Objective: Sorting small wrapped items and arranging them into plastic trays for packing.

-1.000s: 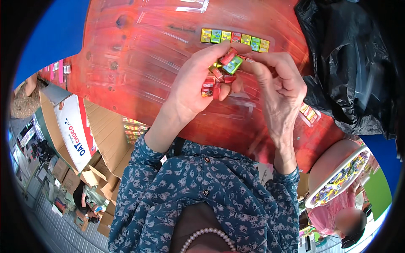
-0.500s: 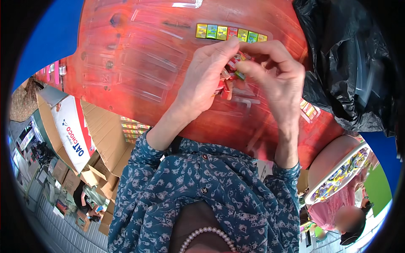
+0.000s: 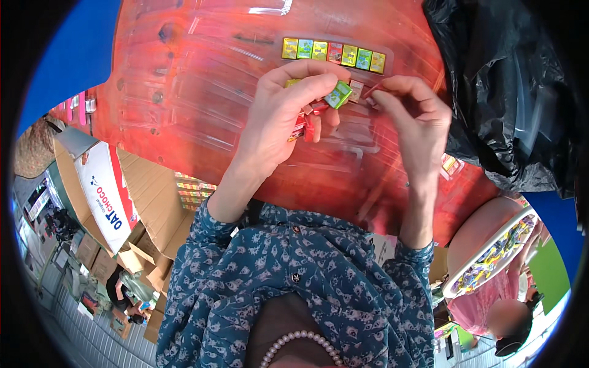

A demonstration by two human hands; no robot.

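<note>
My left hand (image 3: 270, 113) is closed around several small candy-sized boxes. A green box (image 3: 338, 95) shows at its thumb tip, with red boxes (image 3: 299, 127) below in the palm. Just to the right, my right hand (image 3: 418, 119) pinches a small red box (image 3: 372, 91), seen nearly edge-on and partly covered by the fingers. A pale reddish box (image 3: 356, 91) sits between the two hands; whether it is held or lies in a tray, I cannot tell. Beyond my hands, a clear plastic tray (image 3: 388, 44) carries a row of yellow, green and red boxes (image 3: 334, 53).
More clear trays (image 3: 215, 92) lie across the red table (image 3: 144, 119). A black plastic bag (image 3: 503, 92) covers the right side, near another packed tray (image 3: 451, 165). An open cardboard box (image 3: 147, 196) stands at left; a tub (image 3: 485, 236) of wrapped sweets at right, beside a person (image 3: 485, 313).
My hands have drawn apart, the left going slightly left and the right slightly right. The green box now shows at the left thumb, and the row of boxes is fully uncovered.
</note>
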